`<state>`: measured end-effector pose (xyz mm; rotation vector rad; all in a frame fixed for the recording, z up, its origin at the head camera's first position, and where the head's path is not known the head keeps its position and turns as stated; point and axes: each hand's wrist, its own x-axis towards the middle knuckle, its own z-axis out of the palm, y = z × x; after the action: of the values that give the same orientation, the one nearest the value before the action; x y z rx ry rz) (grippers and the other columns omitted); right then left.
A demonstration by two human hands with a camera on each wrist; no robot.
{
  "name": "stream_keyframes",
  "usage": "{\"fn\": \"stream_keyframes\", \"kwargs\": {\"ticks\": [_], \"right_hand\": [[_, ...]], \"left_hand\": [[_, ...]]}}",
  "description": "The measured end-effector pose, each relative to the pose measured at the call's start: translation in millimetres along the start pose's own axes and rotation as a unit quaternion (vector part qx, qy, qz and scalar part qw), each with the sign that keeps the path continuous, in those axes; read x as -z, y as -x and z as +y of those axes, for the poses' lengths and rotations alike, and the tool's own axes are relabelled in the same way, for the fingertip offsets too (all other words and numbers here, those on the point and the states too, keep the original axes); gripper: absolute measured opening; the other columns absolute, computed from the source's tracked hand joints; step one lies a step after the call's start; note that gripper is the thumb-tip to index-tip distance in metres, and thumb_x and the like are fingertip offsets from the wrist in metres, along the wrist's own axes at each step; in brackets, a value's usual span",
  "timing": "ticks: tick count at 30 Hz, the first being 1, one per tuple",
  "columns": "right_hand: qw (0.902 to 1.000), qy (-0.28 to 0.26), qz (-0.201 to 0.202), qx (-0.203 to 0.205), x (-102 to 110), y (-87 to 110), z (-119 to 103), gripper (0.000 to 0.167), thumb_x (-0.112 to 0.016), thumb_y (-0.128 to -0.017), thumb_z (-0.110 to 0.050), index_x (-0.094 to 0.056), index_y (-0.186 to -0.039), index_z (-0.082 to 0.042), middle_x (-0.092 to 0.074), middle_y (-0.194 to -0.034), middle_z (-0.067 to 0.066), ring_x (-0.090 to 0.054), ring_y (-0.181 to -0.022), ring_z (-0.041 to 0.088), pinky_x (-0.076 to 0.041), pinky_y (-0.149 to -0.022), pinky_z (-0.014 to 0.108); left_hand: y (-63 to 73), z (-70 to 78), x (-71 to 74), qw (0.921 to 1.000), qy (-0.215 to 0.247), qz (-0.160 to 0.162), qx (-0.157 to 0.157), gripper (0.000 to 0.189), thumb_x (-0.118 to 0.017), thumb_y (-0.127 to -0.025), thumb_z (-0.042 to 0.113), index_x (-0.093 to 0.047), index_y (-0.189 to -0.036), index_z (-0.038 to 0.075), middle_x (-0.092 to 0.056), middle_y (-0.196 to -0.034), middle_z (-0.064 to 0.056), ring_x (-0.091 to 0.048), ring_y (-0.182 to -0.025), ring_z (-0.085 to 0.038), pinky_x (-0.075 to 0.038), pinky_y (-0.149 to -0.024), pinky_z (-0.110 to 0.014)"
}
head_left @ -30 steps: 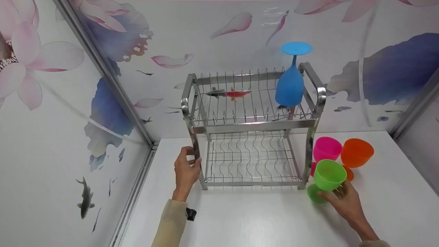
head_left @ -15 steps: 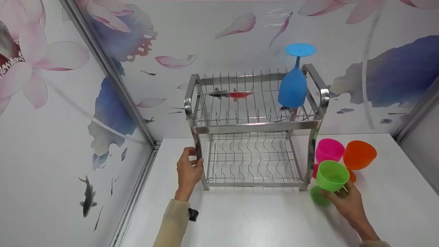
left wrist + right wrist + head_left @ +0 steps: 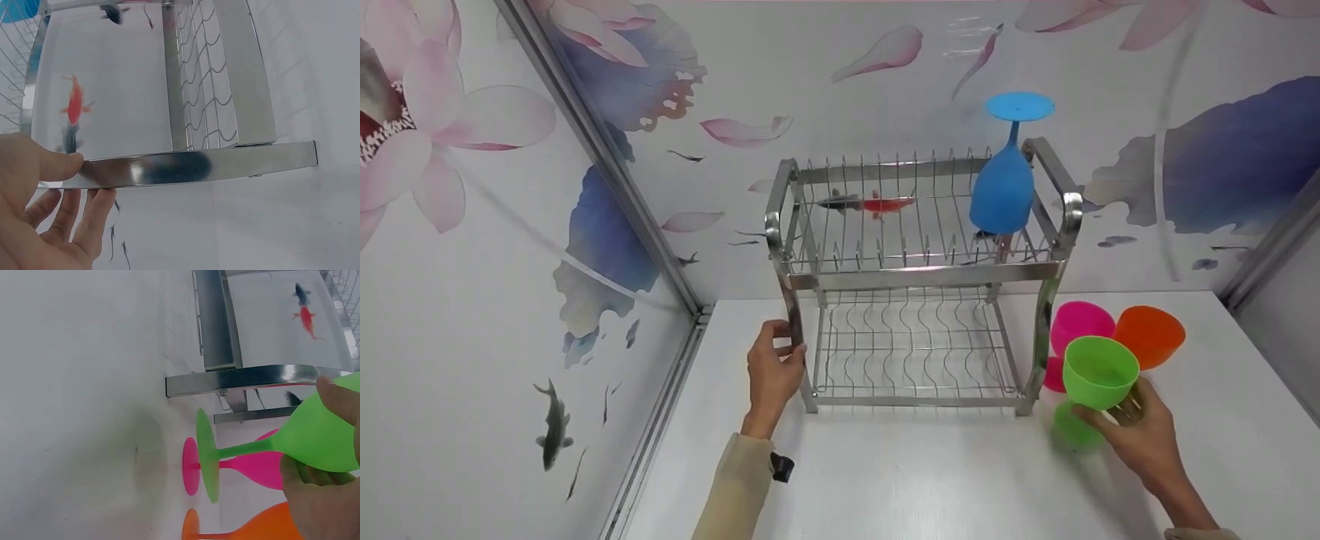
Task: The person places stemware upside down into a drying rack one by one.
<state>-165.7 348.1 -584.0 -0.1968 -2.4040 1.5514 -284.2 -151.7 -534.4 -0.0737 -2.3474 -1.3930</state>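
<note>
A two-tier metal dish rack [image 3: 930, 277] stands on the white table. My left hand [image 3: 775, 375] pinches its left front post, thumb on one side and fingers on the other, as the left wrist view also shows. At the rack's right, my right hand [image 3: 1144, 431] grips the bowl of a green goblet [image 3: 1099, 375]; in the right wrist view its foot [image 3: 207, 455] appears lifted off the table. Behind it are a pink goblet [image 3: 1080, 324] and an orange goblet [image 3: 1151, 336], both upright. On the upper tier a blue goblet [image 3: 1003, 191] rests upside down at the right end.
White panels printed with flowers and fish enclose the table [image 3: 900, 472] at the back [image 3: 885, 112] and sides. The rack's lower tier [image 3: 915, 345] has wavy wires. A metal rail [image 3: 660, 420] runs along the left side.
My right hand has raised the green goblet and shifted it slightly to the right. My left hand keeps its hold on the rack post. The head view has shifted a little.
</note>
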Motion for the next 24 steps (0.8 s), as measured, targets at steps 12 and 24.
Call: {"fn": "stream_keyframes", "kwargs": {"ticks": [12,24], "right_hand": [[0.9965,0.034,0.021,0.073,14.5,11.7,-27.8,0.088,-0.094,-0.082,-0.008,-0.046,-0.155,-0.005,-0.058,-0.138,-0.011,-0.05,-0.119,-0.017,-0.044,-0.096,-0.001],[0.9796,0.069,0.042,0.184,14.9,22.5,-72.0,0.094,-0.099,-0.064,0.008,-0.061,-0.148,-0.009,-0.06,-0.132,-0.025,-0.057,-0.115,-0.016,-0.043,-0.098,-0.001]], "left_hand": [[8.2,3.4,12.2,0.9998,-0.013,0.0,-0.018,0.032,-0.078,-0.095,0.003,-0.069,-0.125,0.006,-0.073,-0.12,-0.014,-0.075,-0.092,-0.026,-0.065,-0.086,-0.05],[28.4,33.3,17.4,0.9937,0.019,-0.079,-0.078,0.037,-0.079,-0.096,0.011,-0.067,-0.131,0.009,-0.071,-0.123,-0.009,-0.071,-0.106,-0.027,-0.062,-0.093,-0.054]]}}
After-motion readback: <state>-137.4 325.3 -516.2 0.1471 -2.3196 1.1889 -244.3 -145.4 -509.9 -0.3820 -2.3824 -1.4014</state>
